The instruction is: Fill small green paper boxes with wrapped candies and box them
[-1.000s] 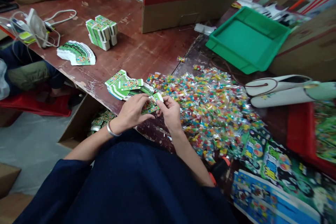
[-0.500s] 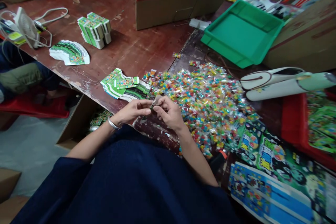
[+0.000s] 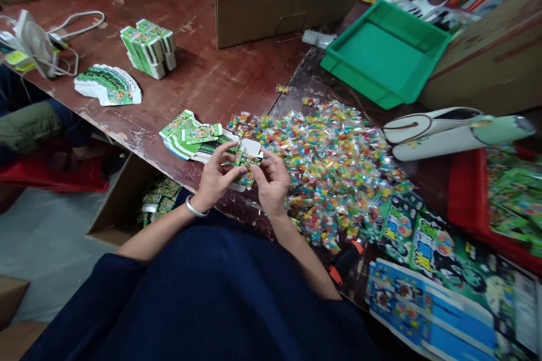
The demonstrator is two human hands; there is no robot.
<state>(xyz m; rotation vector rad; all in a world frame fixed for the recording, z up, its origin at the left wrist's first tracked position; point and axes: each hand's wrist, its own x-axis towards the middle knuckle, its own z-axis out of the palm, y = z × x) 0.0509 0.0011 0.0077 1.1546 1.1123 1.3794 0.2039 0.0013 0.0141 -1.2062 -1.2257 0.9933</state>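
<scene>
A small green printed candy box (image 3: 247,159) is pinched between both hands, its white end flap standing up. My left hand (image 3: 217,177) grips the box's left side, thumb in front. On the other side, my right hand (image 3: 273,180) holds it with thumb and fingers. Just behind the left hand lies a fanned stack of flat green cartons (image 3: 184,135), one loose carton on top. To the right of my right hand spreads a wide heap of clear packets of colourful candies (image 3: 334,163).
Another carton fan (image 3: 109,86), assembled boxes (image 3: 149,48) and a small fan (image 3: 34,42) are at left. A green tray (image 3: 385,56), a white pouch (image 3: 427,124) and a red crate (image 3: 468,197) stand right. Below the table edge, a cardboard box (image 3: 114,208) holds packets.
The box between my hands has turned from a thin edge-on shape to show its printed face and raised white flap. My hands have shifted slightly, and the whole view has moved a little.
</scene>
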